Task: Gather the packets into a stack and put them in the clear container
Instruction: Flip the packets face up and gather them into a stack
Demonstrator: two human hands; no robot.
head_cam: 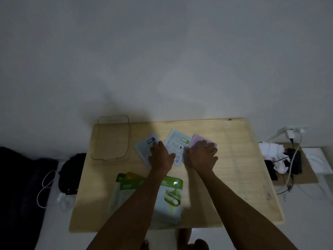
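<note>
On the wooden desk (234,159), the left hand (160,154) pressed flat on a blue-labelled packet (144,147), the right hand (203,154) lay with fingers spread on a pink packet (198,139), and the clear container (111,139) sat empty at far left.

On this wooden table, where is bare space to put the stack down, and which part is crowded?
The widest bare patch of the table lies right of the pink packet, out to the right edge. A thin strip runs along the far edge behind the packets. The middle is crowded under both hands, left hand and right hand; the clear container fills the far-left corner.
</note>
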